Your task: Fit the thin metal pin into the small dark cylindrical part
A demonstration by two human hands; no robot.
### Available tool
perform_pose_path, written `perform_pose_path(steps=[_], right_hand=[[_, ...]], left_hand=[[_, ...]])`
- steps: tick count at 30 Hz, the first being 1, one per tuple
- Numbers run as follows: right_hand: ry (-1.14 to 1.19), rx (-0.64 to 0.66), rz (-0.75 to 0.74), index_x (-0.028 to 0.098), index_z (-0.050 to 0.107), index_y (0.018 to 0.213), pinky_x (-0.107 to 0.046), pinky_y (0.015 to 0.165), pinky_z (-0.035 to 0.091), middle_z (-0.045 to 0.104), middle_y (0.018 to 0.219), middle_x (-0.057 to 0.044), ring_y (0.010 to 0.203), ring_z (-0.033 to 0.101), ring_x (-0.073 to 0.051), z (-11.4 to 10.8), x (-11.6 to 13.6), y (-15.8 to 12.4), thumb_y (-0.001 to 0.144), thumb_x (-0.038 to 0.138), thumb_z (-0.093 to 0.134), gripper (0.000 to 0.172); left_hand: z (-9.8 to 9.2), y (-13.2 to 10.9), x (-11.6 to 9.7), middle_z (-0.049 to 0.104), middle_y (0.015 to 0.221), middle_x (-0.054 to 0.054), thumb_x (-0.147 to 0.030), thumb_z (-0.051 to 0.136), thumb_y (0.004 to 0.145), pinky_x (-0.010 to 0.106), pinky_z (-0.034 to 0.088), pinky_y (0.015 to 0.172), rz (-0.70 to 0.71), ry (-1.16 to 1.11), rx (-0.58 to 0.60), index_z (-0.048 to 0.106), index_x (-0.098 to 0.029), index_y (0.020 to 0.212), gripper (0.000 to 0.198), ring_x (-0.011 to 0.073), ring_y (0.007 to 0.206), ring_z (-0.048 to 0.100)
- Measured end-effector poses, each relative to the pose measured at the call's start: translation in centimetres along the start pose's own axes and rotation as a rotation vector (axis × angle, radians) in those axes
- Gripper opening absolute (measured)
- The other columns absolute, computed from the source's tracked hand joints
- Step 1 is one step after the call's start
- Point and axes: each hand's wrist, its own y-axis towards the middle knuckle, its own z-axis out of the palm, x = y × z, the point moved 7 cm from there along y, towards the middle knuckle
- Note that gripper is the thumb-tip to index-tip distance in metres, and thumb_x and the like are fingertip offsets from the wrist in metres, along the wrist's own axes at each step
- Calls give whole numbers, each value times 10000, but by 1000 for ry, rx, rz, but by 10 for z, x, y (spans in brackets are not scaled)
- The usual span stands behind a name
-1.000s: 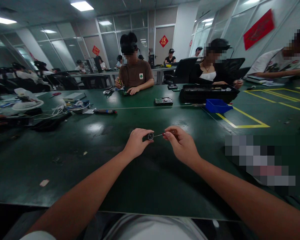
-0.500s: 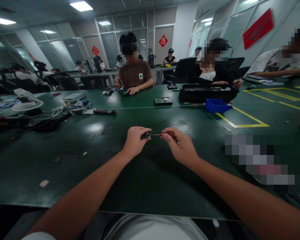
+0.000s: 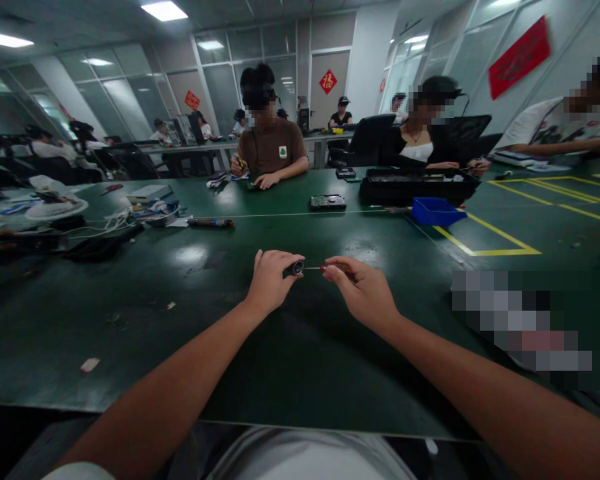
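Note:
Between the fingertips and thumb of my left hand point(image 3: 271, 280) is a small black cylindrical part point(image 3: 296, 268), its round, silver-rimmed end showing. Most of its body is hidden by the fingers. My right hand point(image 3: 364, 288) is closed on a thin screwdriver point(image 3: 313, 268) with a reddish handle. The slim metal shaft points left and its tip reaches the side of the part; whether it sits in a screw is too small to tell. Both hands are held above the green table point(image 3: 300, 373), close together.
Beyond my hands lie a circuit-board-faced hard drive point(image 3: 327, 202), a blue bin point(image 3: 437, 211) and a long black tray point(image 3: 415, 188). A pen-shaped electric driver point(image 3: 210, 223) lies to the left, near cables and a white fan-like object point(image 3: 55, 207). Co-workers sit opposite, one in a brown shirt point(image 3: 275, 150).
The black part has turned slightly, so its round end looks a little different. My hands and the screwdriver stay nearly in place. The co-worker opposite has shifted the tool in one hand.

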Motion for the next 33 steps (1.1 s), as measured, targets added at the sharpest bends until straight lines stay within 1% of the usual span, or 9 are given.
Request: perform_pose_path(steps=[3,7,13,18,20,22,24,28,33], right_hand=[[-36,-8,-19,238,702,1064,-376,743,558,783,906,-48,849,751,-239,-3,3,0,947,422,583,249],[-9,-27,-24,235,686,1055,-370,746,556,774,898,-45,839,747,-230,-4,1,0,962,427,559,249],[20,-101,-19,228,647,996,-361,723,540,739,873,-48,787,717,-212,-11,2,1,985,437,521,245],[4,-195,-43,231,634,978,-353,709,524,719,842,-42,765,694,-206,-20,7,0,989,442,512,244],[-2,-182,-55,233,633,990,-350,706,521,720,841,-39,766,696,-205,-19,8,0,989,435,513,235],[-16,-141,-62,233,629,993,-349,703,519,722,845,-40,767,701,-207,-16,8,1,988,419,514,219],[-40,-114,-66,232,622,978,-353,705,519,723,847,-42,765,704,-209,-14,7,2,987,402,512,203],[-64,-135,-58,233,615,960,-357,706,517,719,826,-40,746,694,-205,-15,7,3,986,396,506,198],[3,-203,-51,243,606,1007,-349,690,518,693,764,-15,711,670,-193,-21,9,1,992,421,496,209]], left_hand=[[2,0,1,725,1165,39,-279,753,841,576,282,1107,-36,-11,7,692,-288,1175,339,277,1155,581],[4,-1,5,727,1153,44,-314,763,833,581,300,1095,-85,-30,32,687,-287,1175,352,288,1136,593],[6,-1,8,721,1172,44,-310,746,847,550,345,1063,-75,-55,45,680,-282,1193,353,283,1126,594],[10,-1,11,718,1160,37,-309,751,841,544,344,1065,-86,-86,81,681,-280,1190,357,275,1096,601],[12,-1,10,721,1146,38,-317,758,835,548,336,1069,-86,-90,101,684,-276,1176,352,274,1089,606],[14,-1,10,722,1130,37,-328,755,837,559,328,1070,-87,-86,116,684,-276,1170,345,276,1087,608],[14,-1,9,725,1108,35,-339,755,836,557,347,1050,-85,-75,119,684,-276,1167,344,276,1065,614],[13,-1,8,728,1074,39,-337,760,830,486,430,968,-74,-89,105,684,-266,1160,346,265,1003,632],[10,-1,6,699,1088,45,-262,722,850,395,486,922,-87,-223,89,662,-226,1074,234,239,1028,635]])
